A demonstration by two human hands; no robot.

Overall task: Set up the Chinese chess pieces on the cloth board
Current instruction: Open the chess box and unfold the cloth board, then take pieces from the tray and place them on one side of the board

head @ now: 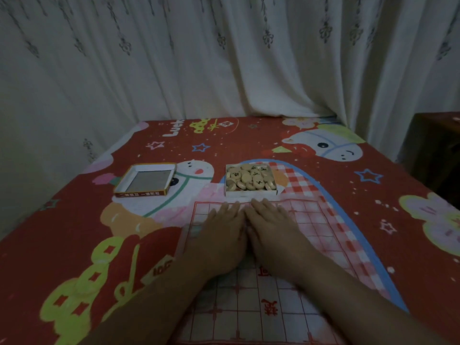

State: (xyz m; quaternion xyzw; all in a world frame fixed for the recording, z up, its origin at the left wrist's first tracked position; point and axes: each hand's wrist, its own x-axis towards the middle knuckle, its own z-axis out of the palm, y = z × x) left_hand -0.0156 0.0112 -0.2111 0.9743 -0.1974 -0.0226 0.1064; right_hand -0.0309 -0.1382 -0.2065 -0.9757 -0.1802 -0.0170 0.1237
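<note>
- Both hands lie flat with straight fingers, gripping nothing: my left hand [221, 235] and right hand [273, 232] press side by side on the board's far half, lower centre.
- Red printed cover [249, 143] fills the middle of the frame and carries everything.
- Cloth board [249, 307] lies at bottom centre, its far edge just beside the box. I judge I am smoothing it, with no piece placed yet.
- Upturned box lid [140, 194] sits left of centre, apart from the board.
- Open box [251, 192] at centre holds the chess pieces [250, 180], all heaped inside.
- Next, I reckon, one hand must reach forward and pinch a single piece from the heap.
</note>
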